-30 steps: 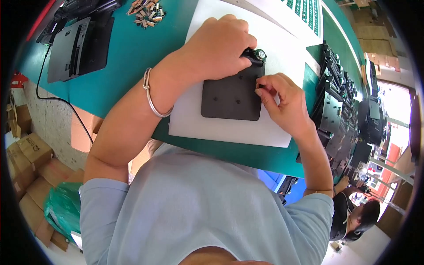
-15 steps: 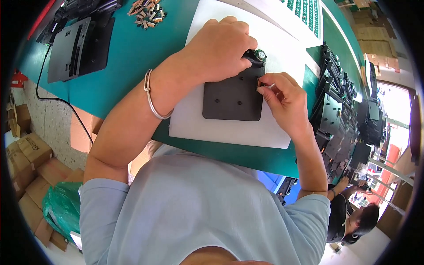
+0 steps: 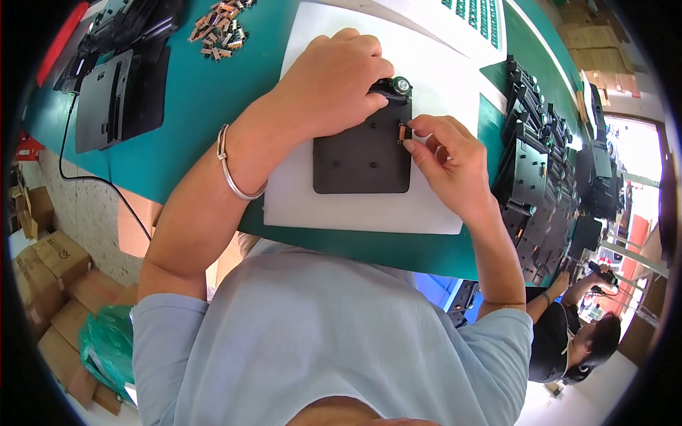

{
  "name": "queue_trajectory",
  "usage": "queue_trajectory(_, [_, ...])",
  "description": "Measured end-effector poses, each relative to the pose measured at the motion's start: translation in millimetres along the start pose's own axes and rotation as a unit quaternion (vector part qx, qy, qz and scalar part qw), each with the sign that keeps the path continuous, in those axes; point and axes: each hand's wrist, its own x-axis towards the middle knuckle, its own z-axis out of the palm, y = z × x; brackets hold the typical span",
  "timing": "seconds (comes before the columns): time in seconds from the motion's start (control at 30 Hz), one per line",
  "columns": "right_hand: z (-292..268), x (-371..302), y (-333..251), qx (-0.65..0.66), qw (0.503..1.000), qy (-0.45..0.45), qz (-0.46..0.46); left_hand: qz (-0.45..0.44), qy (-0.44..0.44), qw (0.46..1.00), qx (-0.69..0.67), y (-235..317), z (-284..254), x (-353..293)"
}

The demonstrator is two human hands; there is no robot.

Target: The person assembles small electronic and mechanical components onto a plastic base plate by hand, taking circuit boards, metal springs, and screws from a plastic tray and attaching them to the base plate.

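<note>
A flat black plate-like device [image 3: 361, 169] with small dark studs lies on a white foam sheet [image 3: 298, 213]. My left hand [image 3: 337, 89] is closed over its far end, fingers curled round a black raised part there. Beside those fingers a round metallic, green-rimmed knob-like piece [image 3: 402, 85] sticks out. At the plate's right edge, my right hand [image 3: 451, 156] pinches a small copper-and-black part [image 3: 403, 133] between thumb and index finger. That part touches or nearly touches the plate; I cannot tell whether it is fixed.
A pile of small copper-coloured parts [image 3: 219, 32] lies on the green table [image 3: 213, 99]. Black devices [image 3: 529, 156] line the right side, and another black assembly [image 3: 117, 99] stands at the left. A white tray of green pieces [image 3: 476, 21] is at the back. A person [image 3: 568, 341] works at far right.
The view has shifted slightly, so device and hands appear a little farther left. The right fingertips have parted a bit, showing more of the small copper part. The left hand keeps its hold.
</note>
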Motion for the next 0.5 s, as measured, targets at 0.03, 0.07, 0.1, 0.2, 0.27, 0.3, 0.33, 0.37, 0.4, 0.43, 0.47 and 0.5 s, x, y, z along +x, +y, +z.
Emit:
queue_trajectory(0.03, [1,1,1,0.0,1.0,0.003,0.002,0.003,-0.002,1.0,0.0,0,0,0])
queue_trajectory(0.07, [3,3,1,0.003,1.0,0.001,-0.014,0.004,0.007,1.0,-0.005,-1,1,-1])
queue_trajectory(0.1, [4,4,1,0.006,1.0,0.0,-0.03,0.005,0.016,1.0,-0.009,-1,1,-1])
queue_trajectory(0.2, [4,3,2,0.006,1.0,0.011,-0.029,0.005,0.003,1.0,-0.017,0,-2,1])
queue_trajectory(0.27, [3,1,1,0.009,1.0,0.009,-0.023,0.005,0.0,1.0,-0.017,-1,-2,0])
queue_trajectory(0.3, [2,0,0,0.012,1.0,0.004,-0.018,0.004,-0.002,1.0,-0.018,-1,-2,0])
queue_trajectory(0.33, [1,-2,-1,0.012,1.0,0.006,-0.018,0.005,-0.002,1.0,-0.017,-1,-3,0])
queue_trajectory(0.37, [-1,-5,0,0.006,1.0,0.022,-0.004,0.005,-0.003,1.0,-0.011,-1,-5,0])
queue_trajectory(0.4, [-3,-8,0,0.001,0.999,0.038,0.011,0.005,-0.005,1.0,-0.006,-1,-6,0])
queue_trajectory(0.43, [-5,-13,1,0.0,0.999,0.041,0.011,0.008,-0.004,1.0,-0.006,1,-8,1])
queue_trajectory(0.47, [-7,-17,3,0.013,0.998,0.049,0.036,-0.017,-0.011,1.0,-0.021,2,-12,2])
queue_trajectory(0.5, [-9,-22,4,0.027,0.996,0.057,0.06,-0.043,-0.019,0.998,-0.036,3,-15,3])
